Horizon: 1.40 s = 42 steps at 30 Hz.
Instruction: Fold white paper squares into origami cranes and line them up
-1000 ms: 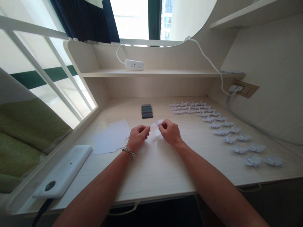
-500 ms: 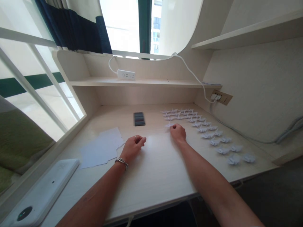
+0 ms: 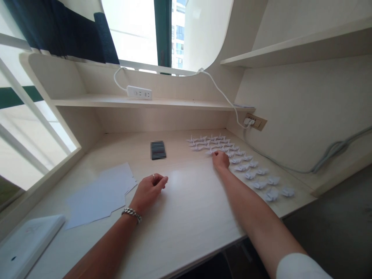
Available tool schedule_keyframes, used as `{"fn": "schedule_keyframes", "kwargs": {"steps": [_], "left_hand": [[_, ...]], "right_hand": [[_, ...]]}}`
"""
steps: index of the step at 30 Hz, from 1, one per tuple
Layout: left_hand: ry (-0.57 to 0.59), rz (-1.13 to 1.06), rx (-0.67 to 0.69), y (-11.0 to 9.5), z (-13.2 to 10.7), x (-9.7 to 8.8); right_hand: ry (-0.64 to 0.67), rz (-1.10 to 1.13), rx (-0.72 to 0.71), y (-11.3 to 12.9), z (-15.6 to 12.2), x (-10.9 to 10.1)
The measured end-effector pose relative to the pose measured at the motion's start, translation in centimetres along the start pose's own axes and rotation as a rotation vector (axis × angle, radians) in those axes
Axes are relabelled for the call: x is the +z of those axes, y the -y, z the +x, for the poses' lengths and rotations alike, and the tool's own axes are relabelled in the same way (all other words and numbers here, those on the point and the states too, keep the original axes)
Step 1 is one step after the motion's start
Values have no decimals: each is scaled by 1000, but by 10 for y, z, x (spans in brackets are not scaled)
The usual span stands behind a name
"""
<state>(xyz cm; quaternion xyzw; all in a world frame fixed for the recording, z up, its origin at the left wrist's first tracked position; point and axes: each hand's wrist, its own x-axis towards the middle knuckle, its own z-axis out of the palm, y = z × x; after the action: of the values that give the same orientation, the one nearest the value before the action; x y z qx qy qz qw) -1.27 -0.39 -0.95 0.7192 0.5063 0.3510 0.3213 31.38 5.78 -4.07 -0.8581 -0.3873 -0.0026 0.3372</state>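
My right hand (image 3: 221, 159) is closed in a pinch on a white folded paper crane (image 3: 208, 152), low over the desk at the left side of the crane rows. Part of that crane is hidden by the fingers. Several more white paper cranes (image 3: 250, 175) stand in slanting rows from the back of the desk toward its right front edge. My left hand (image 3: 148, 192), with a ring and a chain bracelet, rests near the desk's middle. Its fingers are curled together and nothing shows in them. Left of it lie white paper sheets (image 3: 97, 197), overlapping.
A blurred-out dark block (image 3: 158, 150) sits toward the back of the desk (image 3: 186, 221). At the front left lies a white flat device (image 3: 35, 240). A power strip (image 3: 139, 92) is on the shelf, its cable running to a wall socket (image 3: 255, 122).
The view has turned to the right. My right hand has moved the crane rightward, closer to the rows. My left hand stays curled near the paper sheets.
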Motion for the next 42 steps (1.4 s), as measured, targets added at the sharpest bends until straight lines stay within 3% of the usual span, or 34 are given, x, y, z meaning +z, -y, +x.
{"fn": "schedule_keyframes", "kwargs": {"steps": [9,42], "left_hand": [[32,32,-21,2,0,1],[69,100,-36,-1,0,0]], "right_hand": [[7,-30,37,-1,10,3],[63,-117,49,6,4,-3]]}}
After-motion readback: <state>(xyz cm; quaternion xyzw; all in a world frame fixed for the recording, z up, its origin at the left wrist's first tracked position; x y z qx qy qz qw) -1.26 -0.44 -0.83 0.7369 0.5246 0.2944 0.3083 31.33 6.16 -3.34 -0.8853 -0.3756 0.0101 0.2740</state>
